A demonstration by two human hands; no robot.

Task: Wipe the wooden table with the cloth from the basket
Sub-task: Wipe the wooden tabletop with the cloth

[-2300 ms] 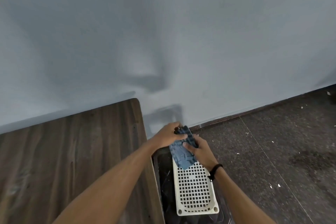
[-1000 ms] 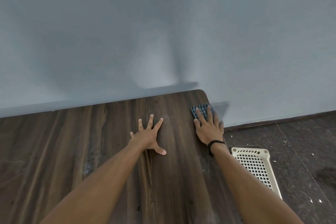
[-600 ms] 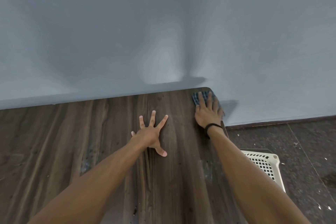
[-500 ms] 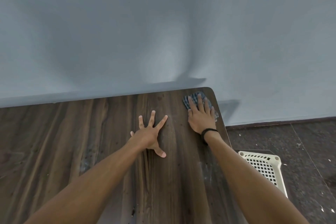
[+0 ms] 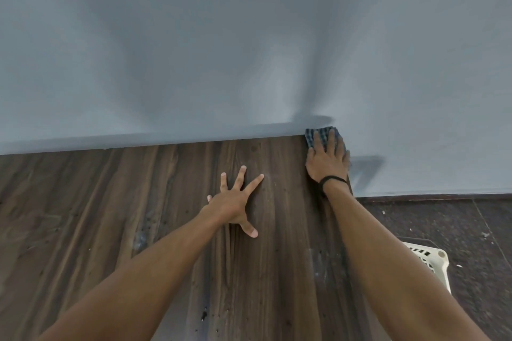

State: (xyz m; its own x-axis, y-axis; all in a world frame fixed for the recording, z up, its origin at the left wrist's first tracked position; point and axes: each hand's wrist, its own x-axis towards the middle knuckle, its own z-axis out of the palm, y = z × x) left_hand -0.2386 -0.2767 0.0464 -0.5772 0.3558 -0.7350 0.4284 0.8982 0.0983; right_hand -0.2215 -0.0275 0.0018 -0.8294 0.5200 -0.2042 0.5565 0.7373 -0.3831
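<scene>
The dark wooden table (image 5: 110,216) fills the lower left and runs up to the wall. My right hand (image 5: 328,159) lies flat on a blue checked cloth (image 5: 318,135), pressing it onto the table's far right corner against the wall; most of the cloth is hidden under the palm. My left hand (image 5: 235,202) rests flat on the tabletop with fingers spread, empty, to the left of the cloth. The cream plastic basket (image 5: 435,260) stands on the floor to the right of the table, mostly hidden by my right forearm.
A grey-blue wall (image 5: 249,50) rises directly behind the table. To the right lies dark speckled floor (image 5: 457,224) with bits of white debris. Pale smudges and specks mark the tabletop near its right edge.
The cloth went from the basket to the table. In the last half second my right hand slid it right and back into the far corner. My left hand stayed planted.
</scene>
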